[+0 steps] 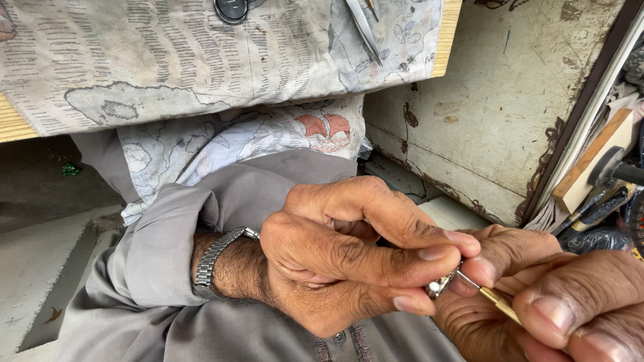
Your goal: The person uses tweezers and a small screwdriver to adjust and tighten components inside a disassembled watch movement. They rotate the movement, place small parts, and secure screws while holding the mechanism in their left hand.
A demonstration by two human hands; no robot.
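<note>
One small metal part (439,286) is pinched between the thumb and fingers of the left hand (349,258), which is closed tightly around it. One thin brass-tipped tool (493,295) is gripped by the closed right hand (570,302), its point touching the part. One metal wristwatch (216,258) is worn on the left wrist. Farther off, a patterned cloth (201,53) is draped over a wooden board (448,33), with one pair of tweezers (365,27) lying on it.

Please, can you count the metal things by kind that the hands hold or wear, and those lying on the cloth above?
Small silver part, pinched by left hand: 1
Thin brass-handled tool, in right hand: 1
Wristwatch with metal band: 1
Tweezers on cloth: 1
Total: 4
</note>
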